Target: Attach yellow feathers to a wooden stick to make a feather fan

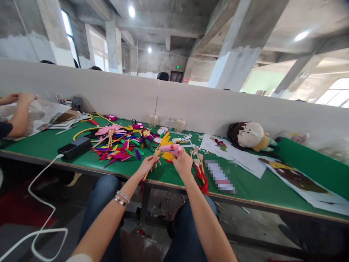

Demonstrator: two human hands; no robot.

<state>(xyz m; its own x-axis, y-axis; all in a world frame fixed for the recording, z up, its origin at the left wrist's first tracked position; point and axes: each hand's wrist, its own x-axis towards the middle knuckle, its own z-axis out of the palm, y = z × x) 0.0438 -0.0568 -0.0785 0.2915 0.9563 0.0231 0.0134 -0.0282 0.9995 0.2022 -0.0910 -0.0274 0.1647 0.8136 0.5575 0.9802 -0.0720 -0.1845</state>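
Note:
In the head view my right hand (183,162) is wrapped round a pink glue gun (168,148), whose nozzle points left. A white glue stick (188,146) sticks out of its back. My left hand (149,163) pinches the wooden handle (156,157) of a fan-like piece with yellow feathers (165,140). The nozzle is close to the base of these feathers; whether it touches them I cannot tell. Loose coloured feathers (120,153) lie left of my hands, with a pink feather fan (111,131) among them. Wooden sticks with red tassels (201,171) lie to the right.
A black power bank (74,147) with a white cable stands at the left front edge. Glass jars (154,120) line the partition (188,103). Rightward are paper sheets (234,154), a plush doll (252,136) and a green panel (313,160). Another person's arm (20,114) is at far left.

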